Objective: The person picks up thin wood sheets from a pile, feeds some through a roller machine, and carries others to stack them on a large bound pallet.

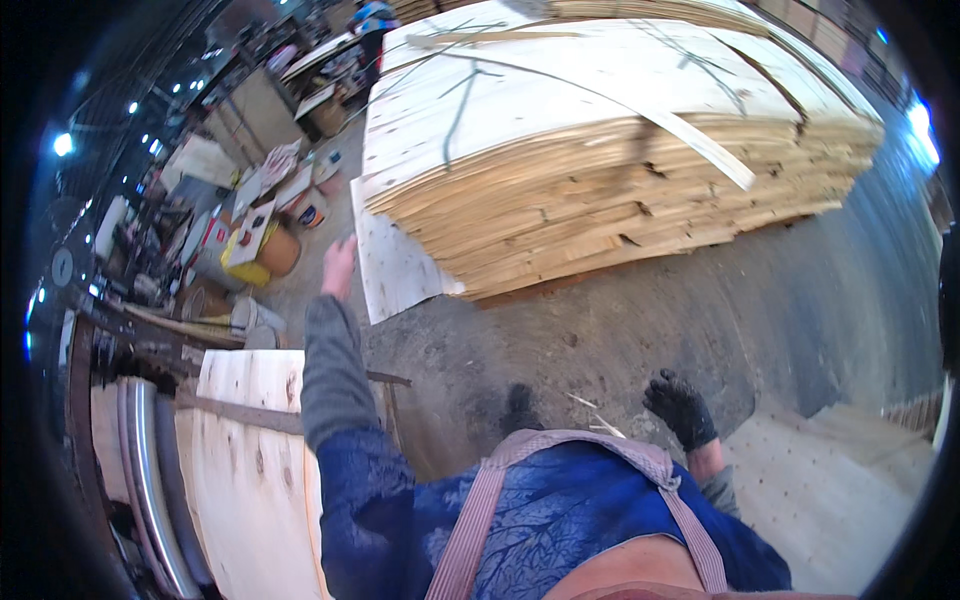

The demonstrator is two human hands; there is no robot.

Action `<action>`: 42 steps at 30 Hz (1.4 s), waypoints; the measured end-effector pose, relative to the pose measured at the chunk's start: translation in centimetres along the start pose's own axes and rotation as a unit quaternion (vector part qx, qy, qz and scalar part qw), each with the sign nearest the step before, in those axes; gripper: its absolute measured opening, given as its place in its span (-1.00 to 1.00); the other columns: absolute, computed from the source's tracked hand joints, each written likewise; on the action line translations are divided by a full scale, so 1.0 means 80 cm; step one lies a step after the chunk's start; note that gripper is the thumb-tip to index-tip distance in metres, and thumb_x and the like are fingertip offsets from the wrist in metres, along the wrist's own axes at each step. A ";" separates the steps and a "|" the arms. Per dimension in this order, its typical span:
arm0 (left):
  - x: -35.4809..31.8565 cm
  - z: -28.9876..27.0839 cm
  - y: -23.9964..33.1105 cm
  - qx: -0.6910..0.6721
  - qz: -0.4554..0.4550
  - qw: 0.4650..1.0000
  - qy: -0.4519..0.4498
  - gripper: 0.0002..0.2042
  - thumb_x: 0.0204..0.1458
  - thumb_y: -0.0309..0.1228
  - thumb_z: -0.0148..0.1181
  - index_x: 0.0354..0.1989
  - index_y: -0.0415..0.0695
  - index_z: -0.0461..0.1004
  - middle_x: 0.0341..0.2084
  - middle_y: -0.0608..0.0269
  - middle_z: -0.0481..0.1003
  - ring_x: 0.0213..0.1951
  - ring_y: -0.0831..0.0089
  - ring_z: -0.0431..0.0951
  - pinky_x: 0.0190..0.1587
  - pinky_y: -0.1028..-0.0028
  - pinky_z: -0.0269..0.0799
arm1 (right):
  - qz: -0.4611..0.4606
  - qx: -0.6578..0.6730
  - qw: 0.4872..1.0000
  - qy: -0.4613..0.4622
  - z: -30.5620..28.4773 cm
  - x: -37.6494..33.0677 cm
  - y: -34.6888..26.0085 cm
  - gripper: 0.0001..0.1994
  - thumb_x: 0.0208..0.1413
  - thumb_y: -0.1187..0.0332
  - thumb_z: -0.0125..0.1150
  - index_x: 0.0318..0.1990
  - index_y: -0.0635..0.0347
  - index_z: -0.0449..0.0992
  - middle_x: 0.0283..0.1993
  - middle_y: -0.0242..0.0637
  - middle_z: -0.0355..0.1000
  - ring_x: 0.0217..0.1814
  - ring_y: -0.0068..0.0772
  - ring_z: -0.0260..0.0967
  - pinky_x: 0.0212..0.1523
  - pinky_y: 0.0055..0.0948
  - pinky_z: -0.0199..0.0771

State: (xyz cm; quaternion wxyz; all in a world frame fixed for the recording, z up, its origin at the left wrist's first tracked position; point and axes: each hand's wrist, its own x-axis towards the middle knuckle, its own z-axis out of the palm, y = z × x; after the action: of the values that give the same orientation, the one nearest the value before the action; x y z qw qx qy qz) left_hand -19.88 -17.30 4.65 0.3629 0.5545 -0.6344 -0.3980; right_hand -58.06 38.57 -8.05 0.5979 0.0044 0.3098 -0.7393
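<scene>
My left hand (pixel 340 268) is bare and reaches forward beside the left edge of a pale wood veneer sheet (pixel 395 265). Its fingers look curled in; whether they touch the sheet or hold anything is hidden. The sheet juts from the near left corner of a large stack of veneer sheets (pixel 600 205). Over to the right, my right hand (pixel 682 408) wears a black glove and hangs low above the floor. Its fingers are spread and hold nothing. A long narrow veneer strip (pixel 700 145) lies across the stack's top and sticks out past its near edge.
At lower left, more veneer sheets (pixel 250 470) lie beside a machine with a shiny metal roller (pixel 160 490). Buckets, including a yellow one (pixel 245 250), and boxes crowd the left. Thin sheets (pixel 820 490) lie at lower right. Another person (pixel 373 22) stands far back.
</scene>
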 end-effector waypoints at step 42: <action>-0.118 0.095 0.080 -0.326 -0.117 0.932 -0.107 -0.66 0.11 -0.39 -0.08 -0.11 -0.49 0.29 -0.27 -0.07 0.44 -0.31 0.20 0.53 -0.31 0.32 0.52 | -0.174 -0.033 0.984 -0.004 0.363 0.317 0.062 -0.77 -0.01 0.37 0.16 -0.20 0.27 0.43 -0.25 -0.18 0.43 -0.20 -0.31 0.38 -0.21 -0.37 0.45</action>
State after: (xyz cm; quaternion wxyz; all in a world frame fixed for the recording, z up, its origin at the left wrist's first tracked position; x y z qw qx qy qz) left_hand -28.19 -6.73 7.08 0.4049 0.4298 -0.4353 -0.6796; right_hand -50.30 2.31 3.58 0.4607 -0.0720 0.3273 -0.8218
